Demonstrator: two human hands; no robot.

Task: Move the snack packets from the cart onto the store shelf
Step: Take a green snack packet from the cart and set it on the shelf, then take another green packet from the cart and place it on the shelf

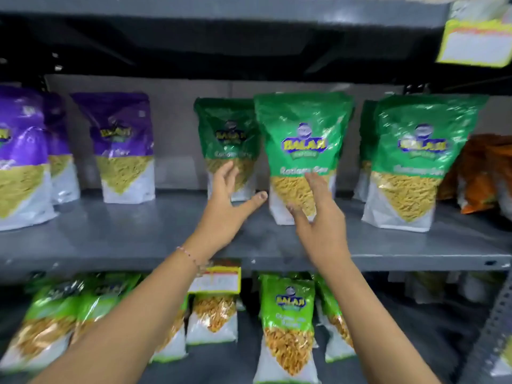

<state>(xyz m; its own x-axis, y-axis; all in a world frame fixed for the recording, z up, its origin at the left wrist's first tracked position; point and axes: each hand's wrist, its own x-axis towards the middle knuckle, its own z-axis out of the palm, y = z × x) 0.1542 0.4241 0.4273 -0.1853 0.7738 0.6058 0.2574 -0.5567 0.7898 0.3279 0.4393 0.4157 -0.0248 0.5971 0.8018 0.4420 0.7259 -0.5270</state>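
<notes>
A green snack packet (302, 139) stands upright on the grey middle shelf (138, 234). My right hand (318, 217) is spread in front of its lower part, fingers apart, touching or nearly touching it. My left hand (227, 200) is open just left of it, thumb pointing toward the packet, holding nothing. Behind the left hand stands a second green packet (227, 134). Another green packet (415, 162) stands to the right. The cart is out of view.
Purple packets (122, 145) stand at the shelf's left, orange ones (482, 173) at the far right. The lower shelf holds several light-green packets (288, 322) and a yellow price tag (219, 281). Another shelf board (221, 6) runs overhead with a yellow tag (476, 42).
</notes>
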